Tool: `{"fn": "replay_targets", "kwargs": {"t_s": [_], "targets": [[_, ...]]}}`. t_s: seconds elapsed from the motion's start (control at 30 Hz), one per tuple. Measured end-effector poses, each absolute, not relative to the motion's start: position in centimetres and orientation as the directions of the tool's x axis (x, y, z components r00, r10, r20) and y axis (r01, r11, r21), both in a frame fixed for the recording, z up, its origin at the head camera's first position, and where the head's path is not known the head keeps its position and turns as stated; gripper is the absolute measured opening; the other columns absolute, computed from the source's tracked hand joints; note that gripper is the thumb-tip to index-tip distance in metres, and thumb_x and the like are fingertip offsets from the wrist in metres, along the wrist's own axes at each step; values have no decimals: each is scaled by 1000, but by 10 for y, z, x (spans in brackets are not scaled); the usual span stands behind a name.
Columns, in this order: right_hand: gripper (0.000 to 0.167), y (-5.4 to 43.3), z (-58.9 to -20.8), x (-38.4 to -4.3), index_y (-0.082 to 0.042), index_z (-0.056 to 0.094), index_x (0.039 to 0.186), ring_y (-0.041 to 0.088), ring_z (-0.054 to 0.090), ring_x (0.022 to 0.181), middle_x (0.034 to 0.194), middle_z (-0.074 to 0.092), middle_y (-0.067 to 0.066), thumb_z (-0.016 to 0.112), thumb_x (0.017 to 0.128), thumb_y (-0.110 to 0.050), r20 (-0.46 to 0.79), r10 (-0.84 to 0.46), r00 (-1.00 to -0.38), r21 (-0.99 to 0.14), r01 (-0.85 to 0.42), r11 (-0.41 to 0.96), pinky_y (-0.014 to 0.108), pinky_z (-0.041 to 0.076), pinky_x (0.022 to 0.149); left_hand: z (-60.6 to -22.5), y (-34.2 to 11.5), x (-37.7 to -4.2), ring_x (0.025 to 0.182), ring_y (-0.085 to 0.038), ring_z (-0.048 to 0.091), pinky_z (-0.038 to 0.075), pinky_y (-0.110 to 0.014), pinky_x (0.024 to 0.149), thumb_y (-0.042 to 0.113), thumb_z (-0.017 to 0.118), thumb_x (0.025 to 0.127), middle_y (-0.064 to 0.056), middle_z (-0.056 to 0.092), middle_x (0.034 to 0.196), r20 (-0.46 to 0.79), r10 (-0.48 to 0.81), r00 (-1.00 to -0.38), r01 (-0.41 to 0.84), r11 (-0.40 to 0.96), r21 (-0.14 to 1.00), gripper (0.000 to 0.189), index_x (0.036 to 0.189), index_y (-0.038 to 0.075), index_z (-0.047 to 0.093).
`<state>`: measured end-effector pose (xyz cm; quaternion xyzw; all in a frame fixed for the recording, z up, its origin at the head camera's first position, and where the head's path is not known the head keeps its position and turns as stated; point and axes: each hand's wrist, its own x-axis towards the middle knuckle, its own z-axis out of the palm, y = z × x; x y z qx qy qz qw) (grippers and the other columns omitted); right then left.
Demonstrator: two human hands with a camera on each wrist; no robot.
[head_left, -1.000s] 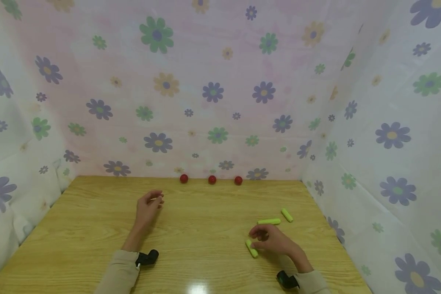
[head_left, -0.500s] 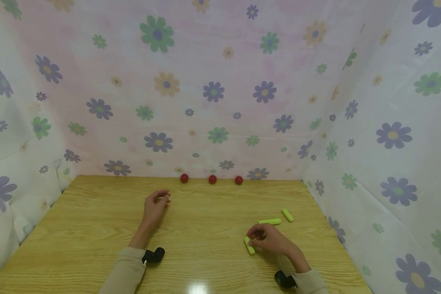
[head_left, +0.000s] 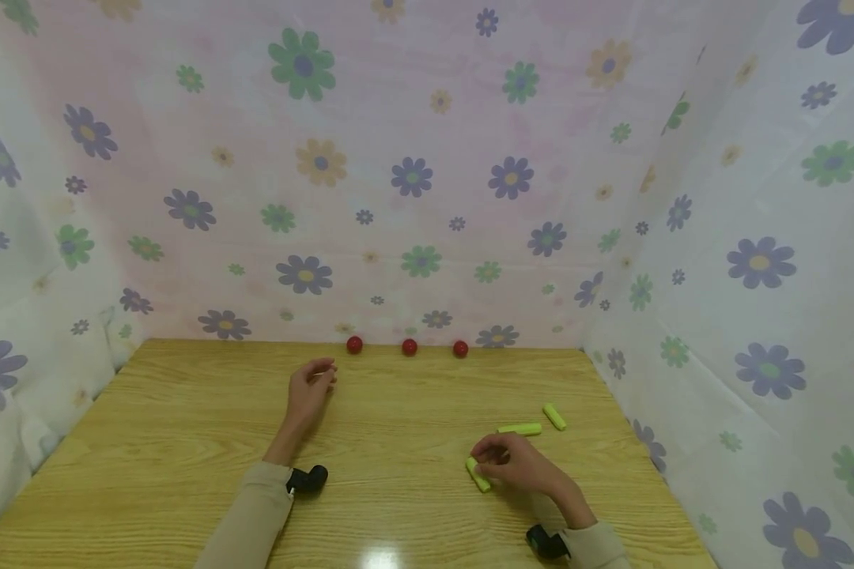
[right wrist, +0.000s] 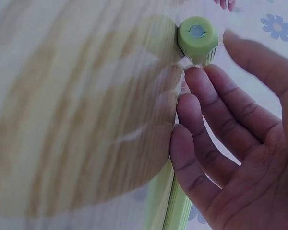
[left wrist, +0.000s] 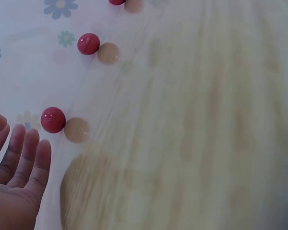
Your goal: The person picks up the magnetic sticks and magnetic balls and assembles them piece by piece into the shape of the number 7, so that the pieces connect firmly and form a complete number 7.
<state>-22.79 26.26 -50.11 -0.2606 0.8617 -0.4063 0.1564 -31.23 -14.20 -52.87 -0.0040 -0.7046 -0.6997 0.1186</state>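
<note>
My right hand is low over the table, fingers loosely bent beside a lime-green ridged stick. In the right wrist view, the stick's round end with a grey disc sits at my fingertips, while the thumb stands apart from it. Behind that hand lie another lime-green stick and a third one. My left hand hovers with relaxed fingers and holds nothing. Nearest to it is the left red ball, also visible as a glossy red ball in the left wrist view.
Along the back edge of the wooden table sit a middle red ball and a right red ball. Flower-patterned cloth walls the table at the back and both sides. A black wrist camera projects from the left sleeve.
My left hand has moved right and a little farther back. My right hand has shifted slightly left, and the nearest green stick has moved left with it. The balls stay put.
</note>
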Motion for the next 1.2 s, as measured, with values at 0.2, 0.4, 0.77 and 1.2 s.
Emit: {"fn": "replay_targets", "kwargs": {"t_s": [0.2, 0.4, 0.77, 1.2], "targets": [[28, 262, -497, -228, -8, 72, 114, 10, 63, 86, 102, 70, 5, 80, 90, -19, -78, -605, -792, -801, -312, 511, 24, 55, 73, -530, -136, -325, 105, -35, 66, 54, -12, 74, 0, 57, 101, -33, 61, 124, 196, -197, -961, 193, 34, 981, 30, 128, -13, 60], [24, 264, -497, -228, -9, 73, 107, 10, 60, 79, 95, 69, 5, 83, 87, -19, -71, -626, -776, -798, -332, 503, 24, 53, 67, -532, -129, -332, 115, -34, 61, 50, -9, 78, -1, 58, 99, -30, 59, 132, 165, -218, -962, 158, 49, 986, 33, 131, -11, 59], [16, 263, -500, -230, -10, 76, 103, 6, 60, 75, 91, 71, 0, 80, 89, -15, -78, -635, -769, -798, -334, 502, 23, 54, 66, -527, -119, -347, 125, -40, 53, 50, -28, 88, 2, 59, 98, -29, 53, 140, 180, -195, -964, 164, 96, 982, 41, 139, -5, 58], [13, 263, -503, -233, -12, 77, 102, 5, 58, 73, 91, 71, 1, 79, 90, -15, -80, -651, -755, -809, -332, 484, 23, 52, 64, -505, -116, -366, 135, -47, 46, 52, -49, 102, 4, 53, 102, -31, 38, 154, 258, -11, -966, 247, 250, 936, 40, 139, -11, 53]]}}
